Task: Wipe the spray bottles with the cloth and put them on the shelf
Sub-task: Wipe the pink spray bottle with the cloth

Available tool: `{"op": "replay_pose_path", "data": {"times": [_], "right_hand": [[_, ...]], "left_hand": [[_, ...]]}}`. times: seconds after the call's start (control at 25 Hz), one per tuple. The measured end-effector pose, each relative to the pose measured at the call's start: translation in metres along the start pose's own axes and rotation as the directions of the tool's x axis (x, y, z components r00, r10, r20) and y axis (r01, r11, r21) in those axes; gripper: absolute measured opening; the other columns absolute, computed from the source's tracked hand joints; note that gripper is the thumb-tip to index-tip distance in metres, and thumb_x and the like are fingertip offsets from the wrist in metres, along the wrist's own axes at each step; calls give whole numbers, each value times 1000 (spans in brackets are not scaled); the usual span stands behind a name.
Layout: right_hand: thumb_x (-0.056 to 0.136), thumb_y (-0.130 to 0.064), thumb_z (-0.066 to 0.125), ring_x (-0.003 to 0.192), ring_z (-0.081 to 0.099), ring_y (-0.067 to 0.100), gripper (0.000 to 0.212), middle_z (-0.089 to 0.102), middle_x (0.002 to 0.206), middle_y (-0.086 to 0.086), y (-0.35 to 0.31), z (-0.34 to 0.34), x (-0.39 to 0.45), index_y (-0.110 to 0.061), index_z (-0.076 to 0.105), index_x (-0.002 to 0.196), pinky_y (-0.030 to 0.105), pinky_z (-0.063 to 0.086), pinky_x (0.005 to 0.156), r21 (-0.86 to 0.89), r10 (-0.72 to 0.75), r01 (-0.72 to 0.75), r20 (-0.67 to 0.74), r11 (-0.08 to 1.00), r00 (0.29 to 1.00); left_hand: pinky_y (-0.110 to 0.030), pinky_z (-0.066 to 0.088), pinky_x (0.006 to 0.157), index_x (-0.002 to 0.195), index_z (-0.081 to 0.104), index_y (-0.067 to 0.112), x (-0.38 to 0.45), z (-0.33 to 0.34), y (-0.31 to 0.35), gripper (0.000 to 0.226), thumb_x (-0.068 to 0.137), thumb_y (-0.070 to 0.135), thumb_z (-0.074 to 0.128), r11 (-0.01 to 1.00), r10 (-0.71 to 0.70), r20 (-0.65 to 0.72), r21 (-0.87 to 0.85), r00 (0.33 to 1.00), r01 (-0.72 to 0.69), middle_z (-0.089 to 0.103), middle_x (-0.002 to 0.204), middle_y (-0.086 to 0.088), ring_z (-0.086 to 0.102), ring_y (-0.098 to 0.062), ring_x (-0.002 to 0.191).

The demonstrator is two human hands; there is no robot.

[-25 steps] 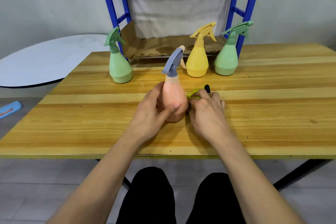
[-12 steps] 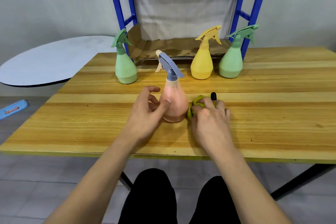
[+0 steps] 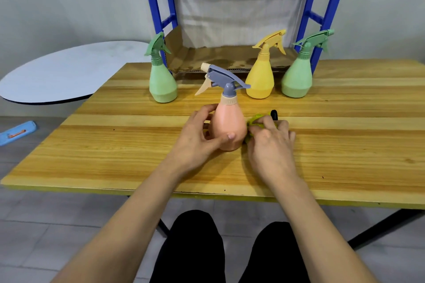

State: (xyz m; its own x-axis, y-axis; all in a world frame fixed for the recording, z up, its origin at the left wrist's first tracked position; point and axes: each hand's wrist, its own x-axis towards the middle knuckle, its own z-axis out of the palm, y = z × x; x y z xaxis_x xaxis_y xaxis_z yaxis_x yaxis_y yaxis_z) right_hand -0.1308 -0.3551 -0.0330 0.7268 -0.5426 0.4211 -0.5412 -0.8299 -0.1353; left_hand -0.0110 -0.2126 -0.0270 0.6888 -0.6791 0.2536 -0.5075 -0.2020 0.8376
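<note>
Pink spray bottle [image 3: 228, 126] stands upright, left hand [image 3: 197, 138] gripping its body.

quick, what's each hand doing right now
Left hand: grips the pink spray bottle, thumb across its front.
Right hand: holds the green cloth against the bottle's side.

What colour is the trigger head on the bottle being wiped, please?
Grey-blue trigger head with a cream lever, clearest in the head view.
</note>
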Motion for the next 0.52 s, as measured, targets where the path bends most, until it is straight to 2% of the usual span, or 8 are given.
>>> {"op": "replay_pose_path", "data": {"times": [0.08, 0.2, 0.28, 0.36, 0.4, 0.48, 0.52], "right_hand": [[81, -10, 63, 105, 47, 40, 11, 59, 116, 5, -5, -1, -10, -14, 70, 89, 42, 31, 73, 7, 15, -14, -28, 1000, 1000], [81, -9, 65, 105, 46, 39, 10, 59, 116, 5, -13, -2, -26, -13, 69, 89, 43, 31, 74, -25, 5, -6, -38, 1000, 999], [81, -10, 65, 103, 47, 38, 9, 59, 115, 5, -11, -4, -29, -13, 68, 89, 43, 32, 73, -41, -9, 7, -46, 999, 999], [81, -11, 65, 102, 48, 38, 10, 59, 116, 4, -6, -5, -25, -15, 69, 89, 43, 34, 73, -39, -8, 7, -42, 999, 999], [80, -12, 66, 102, 48, 39, 12, 59, 117, 3, -4, -5, -23, -16, 70, 90, 42, 35, 73, -40, -6, 5, -33, 999, 999], [78, -11, 67, 103, 48, 38, 17, 59, 118, 2, -3, -3, -19, -18, 71, 93, 42, 36, 74, -45, -8, 7, -18, 999, 1000], [78, -11, 67, 104, 48, 38, 18, 59, 119, 2, -4, -2, -18, -19, 72, 94, 42, 36, 75, -48, -10, 9, -14, 999, 1000]], "left_hand": [[-43, 56, 95, 134, 47, 37, -2, 13, 4, 77, 70, 58, 84, 996, -35, -155, 71, 987, 46, 52, 126, 2, 62, -19, 110], [-48, 53, 94, 128, 49, 29, -3, 37, 21, 79, 66, 60, 86, 971, -99, -363, 169, 926, 170, 48, 115, 1, 59, -28, 105], [-48, 51, 95, 128, 49, 27, -10, 46, 32, 79, 68, 64, 82, 961, -95, -421, 198, 902, 194, 47, 114, 0, 59, -30, 105], [-45, 53, 93, 130, 50, 27, -16, 40, 27, 70, 76, 63, 75, 968, -104, -397, 170, 912, 184, 48, 115, 2, 61, -27, 102], [-45, 54, 91, 129, 51, 27, -19, 31, 21, 58, 83, 58, 70, 976, -102, -370, 145, 924, 165, 50, 114, 3, 63, -23, 98], [-42, 56, 89, 130, 52, 28, -18, 7, 13, 37, 96, 40, 62, 991, -110, -273, 40, 956, 125, 56, 118, 2, 64, -14, 97], [-34, 56, 88, 136, 50, 30, -15, -5, 11, 39, 99, 27, 60, 993, -118, -181, -52, 977, 110, 57, 126, 4, 63, -5, 103]]}}
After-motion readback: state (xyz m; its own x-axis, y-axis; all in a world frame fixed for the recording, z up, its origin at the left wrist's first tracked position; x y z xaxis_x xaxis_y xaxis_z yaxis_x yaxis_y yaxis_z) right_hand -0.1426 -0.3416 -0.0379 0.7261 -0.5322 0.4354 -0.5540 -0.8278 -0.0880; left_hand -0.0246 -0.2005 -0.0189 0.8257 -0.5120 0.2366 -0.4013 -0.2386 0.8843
